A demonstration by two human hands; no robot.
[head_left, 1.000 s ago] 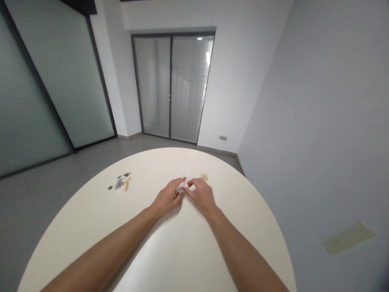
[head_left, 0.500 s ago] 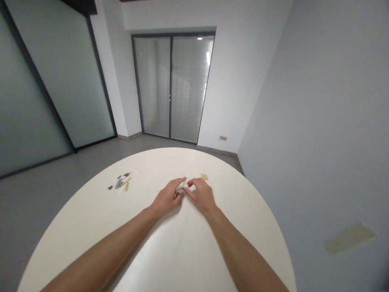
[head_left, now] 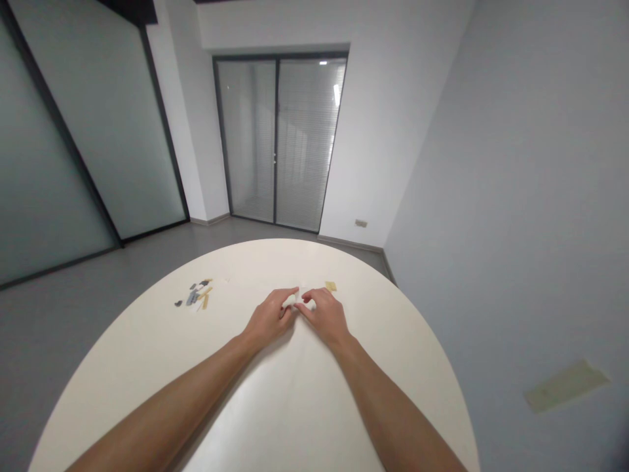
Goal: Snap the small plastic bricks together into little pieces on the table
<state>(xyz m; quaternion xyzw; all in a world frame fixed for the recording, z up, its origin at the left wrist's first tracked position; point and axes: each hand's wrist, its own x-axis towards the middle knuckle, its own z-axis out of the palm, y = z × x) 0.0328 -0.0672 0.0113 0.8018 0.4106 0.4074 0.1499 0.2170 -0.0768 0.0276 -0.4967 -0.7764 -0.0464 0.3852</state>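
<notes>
Low over the middle of the round white table [head_left: 295, 419], both hands meet at a small, pale, paper-like piece [head_left: 297, 297], mostly covered by fingers. My left hand [head_left: 269, 316] comes in from the left, its index finger along the far side of the piece and its thumb on the near side. From the right, my right hand [head_left: 327, 316] curls its thumb and fingertips in at the other edge. A yellow square piece [head_left: 331, 286] lies on the table just beyond the right hand.
On the table's far left lies a loose group of small grey, black and yellow pieces [head_left: 192, 298]. A tiny pale scrap [head_left: 227, 280] sits to their right. The right wall [head_left: 531, 196], with a strip of tape [head_left: 567, 387], runs close beside the table.
My left index finger has drawn back slightly toward the left and bent a little. My right hand has barely moved, and the pieces on the table lie as before.
</notes>
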